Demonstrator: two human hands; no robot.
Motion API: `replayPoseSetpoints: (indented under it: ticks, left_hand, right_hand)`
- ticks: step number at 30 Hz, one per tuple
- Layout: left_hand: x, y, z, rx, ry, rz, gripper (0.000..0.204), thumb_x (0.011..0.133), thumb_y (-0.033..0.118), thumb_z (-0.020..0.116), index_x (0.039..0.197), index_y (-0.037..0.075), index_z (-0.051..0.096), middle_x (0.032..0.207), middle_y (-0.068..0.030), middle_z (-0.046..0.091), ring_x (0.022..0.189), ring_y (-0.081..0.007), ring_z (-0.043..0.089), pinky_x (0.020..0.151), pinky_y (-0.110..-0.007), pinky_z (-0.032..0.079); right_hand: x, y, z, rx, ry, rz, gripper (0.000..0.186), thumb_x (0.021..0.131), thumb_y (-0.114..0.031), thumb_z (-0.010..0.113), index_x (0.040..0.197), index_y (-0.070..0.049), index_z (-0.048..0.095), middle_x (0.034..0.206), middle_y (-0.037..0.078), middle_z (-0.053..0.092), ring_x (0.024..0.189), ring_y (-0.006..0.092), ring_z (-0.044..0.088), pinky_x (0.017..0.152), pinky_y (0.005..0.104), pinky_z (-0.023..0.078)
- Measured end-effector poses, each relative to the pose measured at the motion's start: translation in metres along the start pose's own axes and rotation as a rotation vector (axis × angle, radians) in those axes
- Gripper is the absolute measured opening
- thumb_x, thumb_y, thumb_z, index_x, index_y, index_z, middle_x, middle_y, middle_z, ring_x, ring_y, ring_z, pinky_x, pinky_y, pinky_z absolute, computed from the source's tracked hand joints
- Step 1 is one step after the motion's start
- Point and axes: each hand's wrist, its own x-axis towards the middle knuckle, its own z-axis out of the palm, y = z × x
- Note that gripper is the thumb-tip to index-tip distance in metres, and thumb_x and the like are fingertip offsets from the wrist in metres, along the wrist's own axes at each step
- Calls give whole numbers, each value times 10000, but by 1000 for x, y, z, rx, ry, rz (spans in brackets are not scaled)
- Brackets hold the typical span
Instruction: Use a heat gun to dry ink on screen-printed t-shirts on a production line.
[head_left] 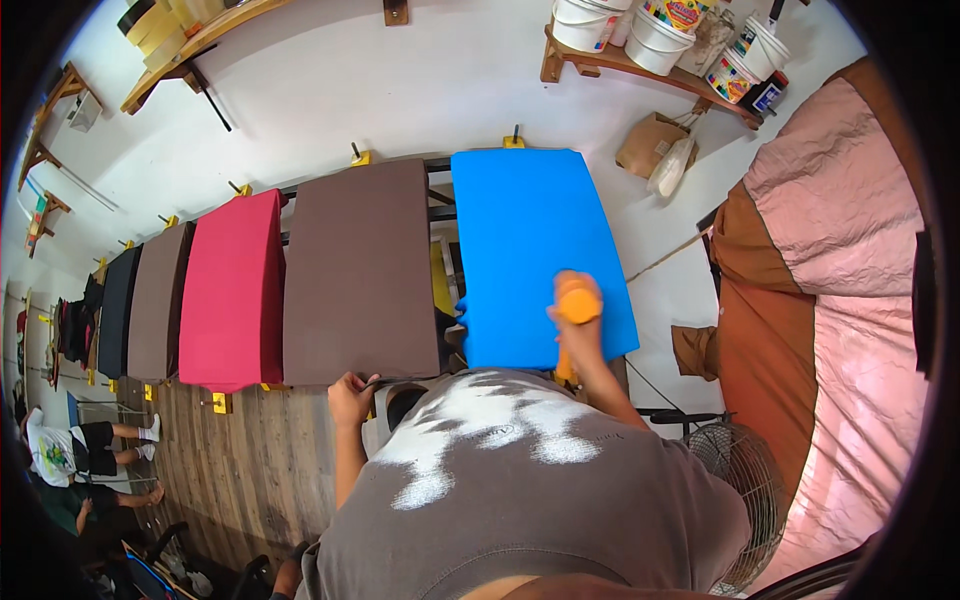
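My left hand (350, 400) is closed at the lower edge of a brown cloth panel (360, 270), its fingertips pinching the fabric there. The brown panel lies smooth over a tilted rectangular board. To its right, a bright blue cloth panel (520, 230) covers another board. Over the lower right part of the blue panel is my right hand (590, 338), closed around an orange round-ended tool (579, 302). Motion blur and the viewing angle hide the tool's exact kind, and I cannot tell whether it touches the blue cloth.
A red panel (230, 290) and more covered boards continue left along the wall. White buckets (660, 45) stand on a shelf above. A wire-caged fan (735, 490) is close on my right, beside pink and brown sheeting (850, 200). People (85, 450) are at far left.
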Motion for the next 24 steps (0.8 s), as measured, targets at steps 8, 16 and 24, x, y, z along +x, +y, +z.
replayPoseSetpoints:
  ticks: [8,16,24]
  left_hand:
    - [1,2,-1,-46,-30,-12,553,779,465,913,671,14,611,628,-189,646,566,-362,619,605,-428,526]
    - [5,-4,4,23,-63,41,571,795,473,901,664,5,601,617,-194,632,557,-368,608,599,-438,519]
    - [7,-3,4,30,-58,70,566,798,467,901,656,10,598,603,-186,633,538,-359,608,583,-434,516]
  right_hand:
    - [-40,-61,33,-38,-787,-198,938,852,-94,862,1612,-247,336,1177,2,655,798,76,593,538,236,492]
    - [45,-59,-25,1082,-176,187,295,1052,-380,650,1010,-106,551,863,-1,531,721,109,531,658,244,512]
    - [66,-67,-55,756,741,-19,190,1000,-182,718,1080,-96,568,868,-4,538,718,124,552,653,287,517]
